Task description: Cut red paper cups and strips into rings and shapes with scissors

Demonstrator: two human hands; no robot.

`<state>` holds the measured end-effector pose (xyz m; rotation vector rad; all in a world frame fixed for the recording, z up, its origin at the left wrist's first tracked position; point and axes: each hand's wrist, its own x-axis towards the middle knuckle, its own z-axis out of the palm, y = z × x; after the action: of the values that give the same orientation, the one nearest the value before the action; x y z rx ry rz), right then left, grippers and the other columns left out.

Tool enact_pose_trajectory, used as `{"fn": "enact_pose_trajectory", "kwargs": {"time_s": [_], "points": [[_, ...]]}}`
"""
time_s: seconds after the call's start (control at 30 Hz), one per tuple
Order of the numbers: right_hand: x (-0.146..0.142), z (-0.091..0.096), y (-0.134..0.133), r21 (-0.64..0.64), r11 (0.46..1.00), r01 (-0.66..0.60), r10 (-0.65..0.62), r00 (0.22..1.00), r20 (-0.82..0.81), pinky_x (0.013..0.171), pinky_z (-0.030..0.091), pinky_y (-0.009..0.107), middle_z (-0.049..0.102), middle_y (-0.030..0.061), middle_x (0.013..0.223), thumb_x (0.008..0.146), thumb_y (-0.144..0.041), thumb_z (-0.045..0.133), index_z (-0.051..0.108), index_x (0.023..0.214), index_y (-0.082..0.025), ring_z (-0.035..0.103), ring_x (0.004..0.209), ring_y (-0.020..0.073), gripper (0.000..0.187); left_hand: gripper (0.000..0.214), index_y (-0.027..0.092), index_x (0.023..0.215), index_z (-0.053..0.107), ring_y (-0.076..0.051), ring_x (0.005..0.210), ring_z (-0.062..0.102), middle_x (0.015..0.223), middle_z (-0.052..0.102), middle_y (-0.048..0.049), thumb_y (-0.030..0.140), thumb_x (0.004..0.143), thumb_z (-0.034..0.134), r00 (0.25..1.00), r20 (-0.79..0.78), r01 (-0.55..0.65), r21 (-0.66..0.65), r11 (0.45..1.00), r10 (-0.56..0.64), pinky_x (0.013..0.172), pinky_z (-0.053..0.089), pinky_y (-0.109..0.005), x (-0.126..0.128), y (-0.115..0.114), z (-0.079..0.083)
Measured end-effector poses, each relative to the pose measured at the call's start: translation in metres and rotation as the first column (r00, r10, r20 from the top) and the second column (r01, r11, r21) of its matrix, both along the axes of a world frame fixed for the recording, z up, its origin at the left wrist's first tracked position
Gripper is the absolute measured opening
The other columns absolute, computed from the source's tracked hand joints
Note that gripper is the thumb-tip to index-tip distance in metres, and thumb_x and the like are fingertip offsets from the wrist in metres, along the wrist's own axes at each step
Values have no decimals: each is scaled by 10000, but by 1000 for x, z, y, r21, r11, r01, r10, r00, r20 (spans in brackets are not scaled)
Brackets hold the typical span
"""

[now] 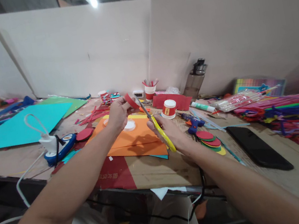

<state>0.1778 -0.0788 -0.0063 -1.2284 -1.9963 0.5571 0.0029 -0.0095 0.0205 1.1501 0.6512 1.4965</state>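
Observation:
My left hand [118,112] pinches a strip of red paper [131,101] above the table. In my right hand [169,129] is a pair of scissors [157,126] with yellow handles, fingers wrapped round them. The scissor blades point up and away, close to the right end of the strip; whether they touch it I cannot tell. Below both hands lie orange paper sheets [134,141], with a white lid [129,125] on top. A small red and white paper cup [169,108] stands upside down beyond my right hand.
A blue power strip [61,149] with a white plug sits on the left, near a turquoise sheet [25,123]. To the right are a blue glue gun [195,124], coloured paper discs [210,142], a black phone [258,147] and pipe cleaners [296,114]. A bottle [195,81] stands behind.

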Motion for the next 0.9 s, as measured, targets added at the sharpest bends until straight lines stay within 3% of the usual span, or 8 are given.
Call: {"fn": "enact_pose_trajectory", "kwargs": {"time_s": [0.17,0.47,0.73,0.9], "points": [[-1,2,-1,6,1000,14,-14,1000,5,601,310,263,436,-35,721,920,-525,451,428,787,-221,397,662,125,332,256,130,711,588,-102,569,604,632,608,18,249,615,794,998,30,56,-21,998,-56,625,564,-274,0,3,-4],[-1,5,-1,17,1000,26,-27,999,32,581,283,264,423,-37,695,916,-523,460,425,761,-218,387,641,121,344,298,150,651,497,-71,541,576,613,568,37,203,590,784,991,74,108,4,994,-108,544,515,-195,-2,6,-4],[1,5,-1,-28,999,22,-21,1000,8,555,276,257,449,-35,669,899,-540,493,431,747,-218,405,609,118,361,214,142,716,560,-84,557,605,647,622,11,208,628,744,990,37,139,-57,989,-137,568,531,-209,-5,6,-3],[1,4,0,-61,998,22,-21,1000,14,546,262,256,453,-38,658,896,-542,498,435,764,-221,409,596,119,354,239,140,743,578,-105,617,639,661,637,11,235,638,772,999,21,41,-12,999,-41,623,558,-236,-7,4,0]]}}
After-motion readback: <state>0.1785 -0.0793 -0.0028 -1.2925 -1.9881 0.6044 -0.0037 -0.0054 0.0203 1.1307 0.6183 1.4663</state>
